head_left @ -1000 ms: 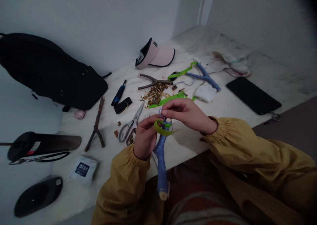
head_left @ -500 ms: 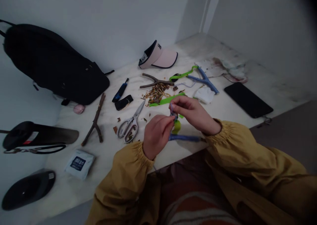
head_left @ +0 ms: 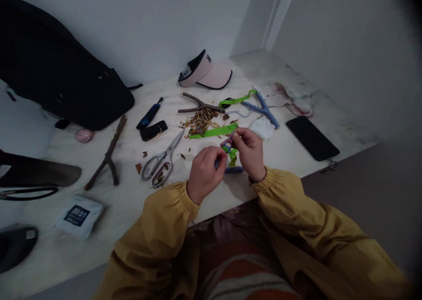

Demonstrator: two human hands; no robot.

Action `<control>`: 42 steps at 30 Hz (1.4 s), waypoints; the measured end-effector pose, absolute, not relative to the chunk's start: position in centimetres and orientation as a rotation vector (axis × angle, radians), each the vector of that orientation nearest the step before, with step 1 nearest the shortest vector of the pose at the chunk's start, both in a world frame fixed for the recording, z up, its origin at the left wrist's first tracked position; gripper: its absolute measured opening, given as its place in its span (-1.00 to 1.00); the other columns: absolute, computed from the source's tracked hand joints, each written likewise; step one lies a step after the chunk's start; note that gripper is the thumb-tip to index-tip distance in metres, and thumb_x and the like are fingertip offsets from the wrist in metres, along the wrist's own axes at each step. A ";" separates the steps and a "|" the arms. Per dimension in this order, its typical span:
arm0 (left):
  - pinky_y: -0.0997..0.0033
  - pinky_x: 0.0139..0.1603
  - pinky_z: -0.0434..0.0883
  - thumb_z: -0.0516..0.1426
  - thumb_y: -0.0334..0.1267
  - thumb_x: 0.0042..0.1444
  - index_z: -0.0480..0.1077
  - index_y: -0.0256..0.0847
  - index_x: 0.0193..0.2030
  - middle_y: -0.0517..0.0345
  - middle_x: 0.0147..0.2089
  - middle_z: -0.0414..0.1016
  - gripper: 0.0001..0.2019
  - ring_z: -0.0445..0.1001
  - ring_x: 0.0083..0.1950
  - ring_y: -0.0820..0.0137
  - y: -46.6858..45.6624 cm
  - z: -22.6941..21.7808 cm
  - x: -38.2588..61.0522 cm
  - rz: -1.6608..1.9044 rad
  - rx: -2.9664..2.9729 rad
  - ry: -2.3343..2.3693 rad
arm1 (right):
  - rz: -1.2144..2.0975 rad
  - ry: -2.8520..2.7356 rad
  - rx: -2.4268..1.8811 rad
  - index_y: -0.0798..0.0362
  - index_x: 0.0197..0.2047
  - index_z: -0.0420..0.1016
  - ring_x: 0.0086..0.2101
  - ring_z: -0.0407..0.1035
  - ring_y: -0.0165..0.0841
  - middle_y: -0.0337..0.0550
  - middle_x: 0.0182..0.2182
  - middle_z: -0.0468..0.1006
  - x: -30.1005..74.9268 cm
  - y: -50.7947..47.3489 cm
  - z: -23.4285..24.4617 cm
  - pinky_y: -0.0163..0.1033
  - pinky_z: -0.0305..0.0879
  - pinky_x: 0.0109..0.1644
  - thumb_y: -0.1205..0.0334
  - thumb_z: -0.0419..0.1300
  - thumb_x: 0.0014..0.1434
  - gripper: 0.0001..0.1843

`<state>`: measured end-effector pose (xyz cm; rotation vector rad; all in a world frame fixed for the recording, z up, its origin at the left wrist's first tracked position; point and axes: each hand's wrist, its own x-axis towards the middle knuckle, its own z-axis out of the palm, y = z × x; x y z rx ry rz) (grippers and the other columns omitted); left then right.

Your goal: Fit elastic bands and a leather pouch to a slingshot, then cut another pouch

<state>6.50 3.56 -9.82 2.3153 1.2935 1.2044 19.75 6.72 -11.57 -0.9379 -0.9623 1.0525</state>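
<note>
a pale pink sun visor (head_left: pixel 206 71) stands at the back of the table (head_left: pixel 184 258), a dark monogram on its front and a lettered white tag inside, both too small to read with certainty. the white packet (head_left: pixel 94 214) at the left carries a navy label with white characters, too blurred to make out. the dark tumbler (head_left: pixel 59 168) and the black case (head_left: pixel 16 247) below it each bear a pale label, illegible from here.

the blue-wrapped forked stick (head_left: pixel 233 170) is between the two hands, above the near edge of the table. the left hand (head_left: pixel 206 172) grips it with fingers curled and thumb pressed in, covering much of it; the right hand (head_left: pixel 251 154) pinches a thin purple-blue thread (head_left: pixel 227 140) at the wrapped tip. a bright green band (head_left: pixel 233 157) hangs from that tip, between the hands.

the black backpack (head_left: pixel 75 75) leans on the wall, its contents hidden, as are those of the packet and tumbler. silver scissors (head_left: pixel 161 161) lie left of the hands, brown scraps showing within a handle loop. beyond the hands are a green strip (head_left: pixel 214 132), wood shavings (head_left: pixel 204 119), a bare forked twig (head_left: pixel 201 105) and a second blue-wrapped fork (head_left: pixel 263 108); a black smartphone (head_left: pixel 312 137) lies to the right.
</note>
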 end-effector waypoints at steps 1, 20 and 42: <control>0.43 -0.25 0.37 0.11 -0.41 0.11 0.30 -0.17 -0.37 0.21 -0.40 0.45 -0.92 0.43 -0.33 0.43 3.5 -9.7 6.5 1.197 2.281 1.312 | 1.032 -0.977 -0.941 0.01 -0.41 0.41 -0.55 0.38 -0.46 -0.32 -0.56 0.45 19.7 6.7 -11.6 -0.31 0.40 -0.41 0.07 0.26 0.06 -0.80; 0.36 -0.31 0.29 0.14 -0.27 0.04 0.38 -0.17 -0.47 0.20 -0.50 0.39 -0.90 0.32 -0.42 0.38 5.5 -10.9 4.3 0.795 1.824 1.378 | 1.316 -1.120 -1.127 0.05 -0.45 0.34 -0.54 0.36 -0.48 -0.31 -0.60 0.46 20.5 8.6 -13.5 -0.32 0.34 -0.40 -0.07 0.27 0.02 -0.64; 0.56 -0.51 0.19 0.23 -0.13 0.04 0.27 -0.21 -0.39 0.32 -0.57 0.41 -0.75 0.29 -0.56 0.58 5.7 -11.6 7.6 1.053 1.110 1.093 | 1.195 -1.176 -0.942 0.00 -0.36 0.27 -0.63 0.28 -0.53 -0.40 -0.61 0.38 20.5 7.6 -10.7 -0.36 0.26 -0.54 -0.05 0.22 0.11 -0.69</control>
